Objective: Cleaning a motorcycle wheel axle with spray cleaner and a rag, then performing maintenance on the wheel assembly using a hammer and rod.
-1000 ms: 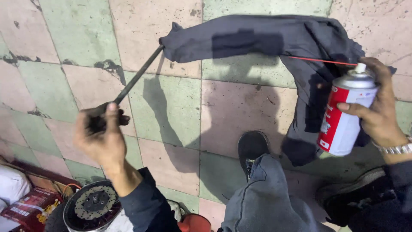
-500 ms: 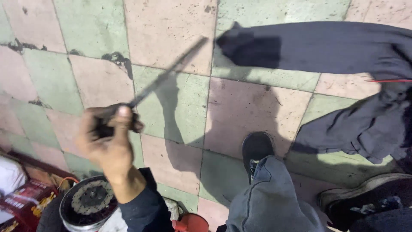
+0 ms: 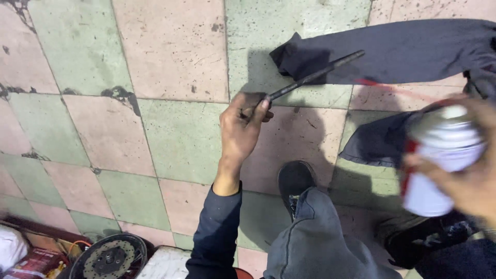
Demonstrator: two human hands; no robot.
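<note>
A: Main item?
B: Thin dark metal rod point(image 3: 315, 76), held up over the floor, slanting up and to the right. Far end sits over the dark cloth point(image 3: 408, 49).

A: Who's holding it?
B: Left hand point(image 3: 240, 126), fingers wrapped tight round the rod's lower end, thumb on top. Dark blue sleeve point(image 3: 217, 232) below the wrist.

A: Right hand?
B: Right hand point(image 3: 465, 178), near the right edge, blurred. Closed round a spray can point(image 3: 439, 160), white body with a red band, white cap. Thin red straw point(image 3: 385, 87) runs from the can's top toward the rod, blurry.

A: Can and rod touching?
B: No, apart. Straw tip is near the rod's upper part; cannot tell if it meets it.

A: Around them?
B: Tiled floor point(image 3: 170, 62), pink and green squares, grimy, with dark stains. Cloth spread at top right, a fold hanging down under the can. Black shoe point(image 3: 295, 181) and grey trouser leg point(image 3: 320, 237) at bottom centre. Brake disc point(image 3: 109, 257) at bottom left, beside a red package point(image 3: 33, 263).
</note>
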